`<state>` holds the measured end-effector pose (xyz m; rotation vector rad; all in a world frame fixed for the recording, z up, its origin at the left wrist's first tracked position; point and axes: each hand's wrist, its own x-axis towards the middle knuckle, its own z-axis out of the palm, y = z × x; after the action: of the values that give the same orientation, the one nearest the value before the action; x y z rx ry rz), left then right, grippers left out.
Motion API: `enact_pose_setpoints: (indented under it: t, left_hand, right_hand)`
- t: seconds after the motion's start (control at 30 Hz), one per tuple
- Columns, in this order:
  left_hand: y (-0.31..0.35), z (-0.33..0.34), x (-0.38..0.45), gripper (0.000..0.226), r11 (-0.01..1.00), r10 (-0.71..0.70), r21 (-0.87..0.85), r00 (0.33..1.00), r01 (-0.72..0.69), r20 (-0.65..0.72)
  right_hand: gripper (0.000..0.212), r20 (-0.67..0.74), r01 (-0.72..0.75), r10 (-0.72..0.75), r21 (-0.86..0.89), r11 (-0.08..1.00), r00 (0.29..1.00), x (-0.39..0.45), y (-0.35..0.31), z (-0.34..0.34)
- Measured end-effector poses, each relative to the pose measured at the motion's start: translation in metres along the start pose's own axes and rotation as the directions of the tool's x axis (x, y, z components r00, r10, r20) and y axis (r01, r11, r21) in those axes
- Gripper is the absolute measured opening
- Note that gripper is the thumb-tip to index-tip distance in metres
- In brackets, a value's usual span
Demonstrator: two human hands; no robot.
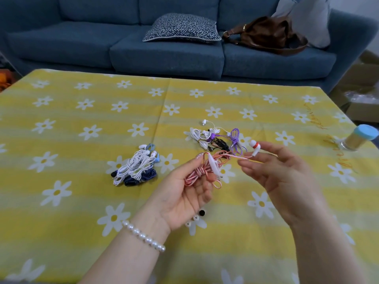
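Observation:
My left hand [184, 193] is palm up and holds a coiled bundle of red-and-white earphone cable [198, 174] above the table. My right hand [287, 177] pinches the free end of that cable, with a white and red earbud [255, 148] sticking up from its fingertips. A short stretch of cable runs between the two hands. A pile of wound white, blue and dark earphones [135, 165] lies to the left. A loose tangle of white, purple and black earphones [217, 138] lies just beyond my hands.
A yellow tablecloth with white daisies [82, 124] covers the table. Three small ear tips [194, 218] lie under my left wrist. A jar with a blue lid [360, 138] stands at the right edge. Behind is a blue sofa [164, 50] with a cushion and brown bag.

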<state>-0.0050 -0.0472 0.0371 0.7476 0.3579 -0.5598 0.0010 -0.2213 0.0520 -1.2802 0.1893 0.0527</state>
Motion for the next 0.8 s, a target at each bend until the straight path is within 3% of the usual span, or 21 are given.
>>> enact_pose_setpoints:
  t: [0.2, 0.33, 0.47, 0.57, 0.7, 0.8]
  left_hand:
    - [0.003, -0.001, -0.002, 0.023, 0.990, 0.072, 0.119, 0.997, -0.074, 0.018]
    - [0.005, -0.002, -0.002, 0.022, 0.987, 0.110, 0.114, 0.994, -0.110, 0.014]
    - [0.008, -0.005, 0.000, 0.021, 0.984, 0.138, 0.119, 0.990, -0.134, -0.022]
    - [0.007, -0.006, 0.001, 0.019, 0.978, 0.111, 0.184, 0.993, -0.102, -0.040]
    - [0.003, -0.007, 0.004, 0.021, 0.950, 0.072, 0.308, 0.997, -0.058, -0.032]
    - [-0.001, -0.005, 0.005, 0.020, 0.918, 0.065, 0.393, 0.998, -0.052, -0.021]
  right_hand:
    - [0.050, -0.014, 0.060, -0.072, -0.397, 0.916, 0.997, -0.002, 0.003, 0.004]
    - [0.052, 0.041, 0.022, -0.002, -0.487, 0.873, 0.999, -0.004, 0.003, 0.004]
    - [0.059, 0.152, -0.066, 0.124, -0.341, 0.938, 0.981, -0.005, -0.003, 0.001]
    - [0.073, 0.218, -0.107, 0.134, -0.131, 0.986, 0.967, -0.003, -0.005, -0.001]
    - [0.042, 0.263, -0.177, 0.143, 0.110, 0.978, 0.954, -0.005, -0.006, 0.003]
    - [0.032, 0.280, -0.198, 0.137, 0.200, 0.960, 0.950, -0.007, -0.007, 0.010]
